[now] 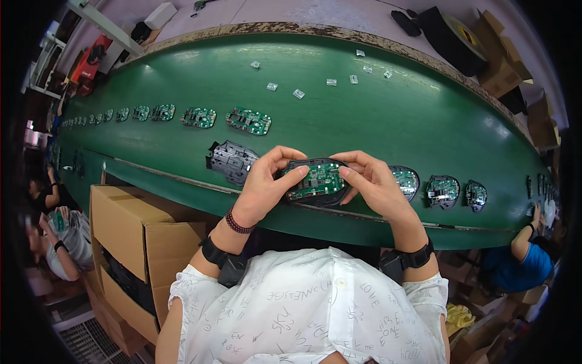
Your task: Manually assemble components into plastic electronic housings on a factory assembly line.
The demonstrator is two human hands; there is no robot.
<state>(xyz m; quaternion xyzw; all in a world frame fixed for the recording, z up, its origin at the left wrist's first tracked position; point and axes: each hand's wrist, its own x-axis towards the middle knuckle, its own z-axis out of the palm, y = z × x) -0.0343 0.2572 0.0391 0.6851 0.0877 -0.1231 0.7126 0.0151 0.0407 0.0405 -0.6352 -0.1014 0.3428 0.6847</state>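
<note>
Between my hands I hold a black plastic housing (332, 199) with a green circuit board (316, 181) lying in it, over the front edge of the green belt. My left hand (274, 181) grips the left end, its thumb on the board. My right hand (371, 181) closes on the right end, its thumb at the board's corner. Just left of my left hand lies a bare black housing (233, 162). To the right of my right hand rests a housing with a board fitted (405, 182), partly behind my wrist.
A row of loose circuit boards (248, 121) runs off to the far left. More filled housings (442, 192) sit to the right. Small clear packets (299, 94) are scattered at the back. An open cardboard box (145, 242) stands by my left arm. Co-workers (521, 261) sit at both sides.
</note>
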